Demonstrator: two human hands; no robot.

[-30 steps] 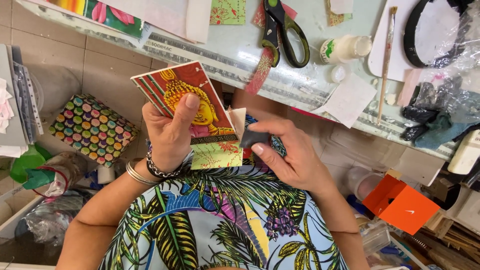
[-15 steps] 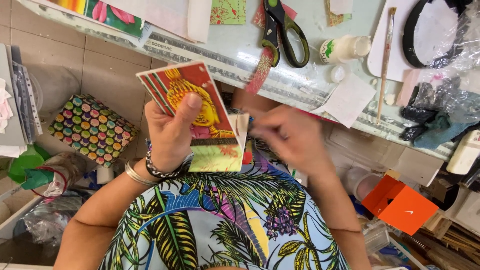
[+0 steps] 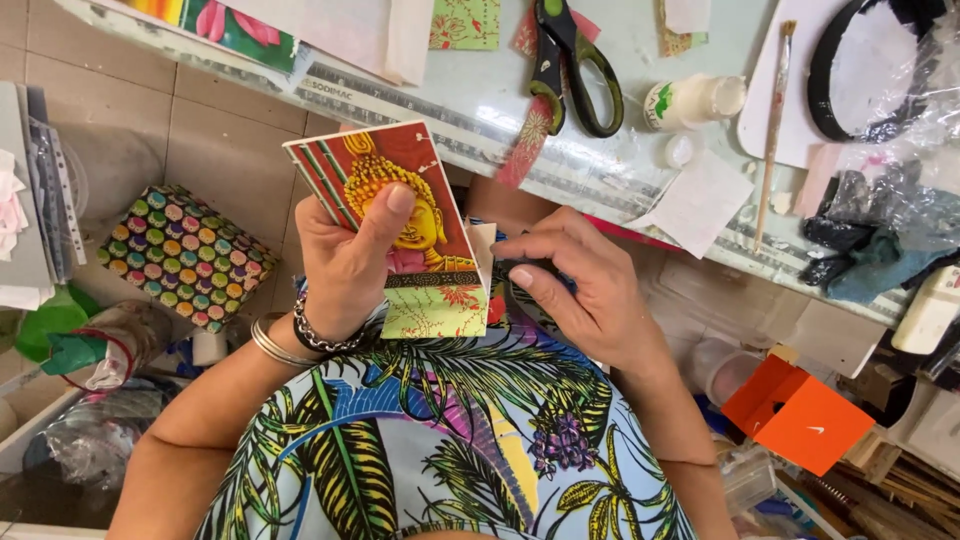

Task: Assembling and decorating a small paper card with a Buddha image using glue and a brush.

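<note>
Holding small handmade booklet (image 3: 405,225) in left hand (image 3: 345,262) above lap, fingers wrapped round spine edge, thumb pressed on red-and-gold cover. Right hand (image 3: 580,290) at open edge, fingers half-curled, pinching pale inner pages, as far as I can see. I judge cover already pasted on; page check seemingly underway. On tabletop (image 3: 470,85): scissors (image 3: 570,65), small white glue bottle (image 3: 690,100) with green label, brush (image 3: 772,120). Orange box (image 3: 795,415) low right; dotted multicolour case (image 3: 185,255) on floor.

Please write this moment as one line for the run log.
left hand: holds decorated booklet upright, thumb on cover | right hand: at booklet's right edge | scissors, glue bottle: on table
</note>
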